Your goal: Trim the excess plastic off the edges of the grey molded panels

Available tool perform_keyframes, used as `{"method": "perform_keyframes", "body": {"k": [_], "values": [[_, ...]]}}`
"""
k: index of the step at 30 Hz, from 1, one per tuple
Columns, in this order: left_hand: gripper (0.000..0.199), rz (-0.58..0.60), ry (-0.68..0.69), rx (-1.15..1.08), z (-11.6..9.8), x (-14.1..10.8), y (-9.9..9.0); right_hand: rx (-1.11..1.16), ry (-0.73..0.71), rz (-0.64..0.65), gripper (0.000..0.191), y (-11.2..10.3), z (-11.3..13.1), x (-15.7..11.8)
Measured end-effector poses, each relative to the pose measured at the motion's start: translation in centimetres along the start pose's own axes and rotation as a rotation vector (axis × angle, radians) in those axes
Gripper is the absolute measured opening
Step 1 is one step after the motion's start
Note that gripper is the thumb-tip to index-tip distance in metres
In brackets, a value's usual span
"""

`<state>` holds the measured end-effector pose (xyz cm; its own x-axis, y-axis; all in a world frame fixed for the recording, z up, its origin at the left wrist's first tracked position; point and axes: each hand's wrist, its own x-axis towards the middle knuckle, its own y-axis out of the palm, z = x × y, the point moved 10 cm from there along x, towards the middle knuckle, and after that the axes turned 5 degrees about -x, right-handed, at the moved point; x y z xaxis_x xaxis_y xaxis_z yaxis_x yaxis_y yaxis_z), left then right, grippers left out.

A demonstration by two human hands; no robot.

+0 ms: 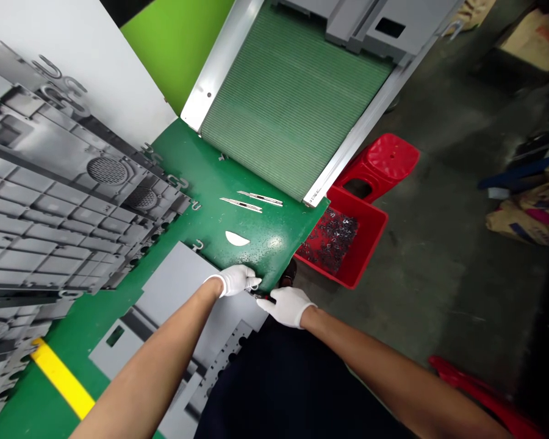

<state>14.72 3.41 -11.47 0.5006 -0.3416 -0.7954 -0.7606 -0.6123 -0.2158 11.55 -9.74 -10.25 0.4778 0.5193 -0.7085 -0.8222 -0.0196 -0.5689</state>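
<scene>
My gloved left hand [232, 280] and right hand [286, 306] work close together at the corner of a green-coated metal sheet [238, 177]. A small red-and-black handled tool [261, 297] sits between them, gripped in my right fingers. My left fingers curl beside its upper end, and whatever they hold is hidden. Two slim metal strips [251, 202] and a white half-moon offcut [236, 239] lie on the sheet, some way beyond my hands.
A green finned panel in a silver frame [293, 103] lies beyond the sheet. Grey-printed sheets [64, 183] lie to the left. Past the sheet's right edge stand a red bin of dark scraps [348, 244] and a red stool [384, 161] on a concrete floor.
</scene>
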Motion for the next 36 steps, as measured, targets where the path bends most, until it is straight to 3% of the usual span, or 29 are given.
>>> {"method": "perform_keyframes", "body": {"k": [10,16,22,31,36], "values": [[0.066,-0.007,-0.02,0.006,0.0,0.0,-0.2,-0.078,-0.029,-0.01,0.083,0.2,0.8,0.5],[0.06,0.012,-0.007,-0.003,-0.1,-0.1,-0.2,-0.003,0.006,-0.04,0.082,0.3,0.3,0.3],[0.045,0.026,0.039,-0.044,-0.5,0.0,-0.3,0.028,0.03,-0.068,0.085,0.7,0.8,0.7],[0.044,-0.041,0.174,0.069,-1.0,0.1,-1.0,-0.049,0.009,-0.047,0.094,0.6,1.7,1.2],[0.045,-0.057,0.177,0.053,-0.6,0.1,-1.1,-0.087,-0.05,-0.036,0.096,-0.1,2.1,1.4]]}}
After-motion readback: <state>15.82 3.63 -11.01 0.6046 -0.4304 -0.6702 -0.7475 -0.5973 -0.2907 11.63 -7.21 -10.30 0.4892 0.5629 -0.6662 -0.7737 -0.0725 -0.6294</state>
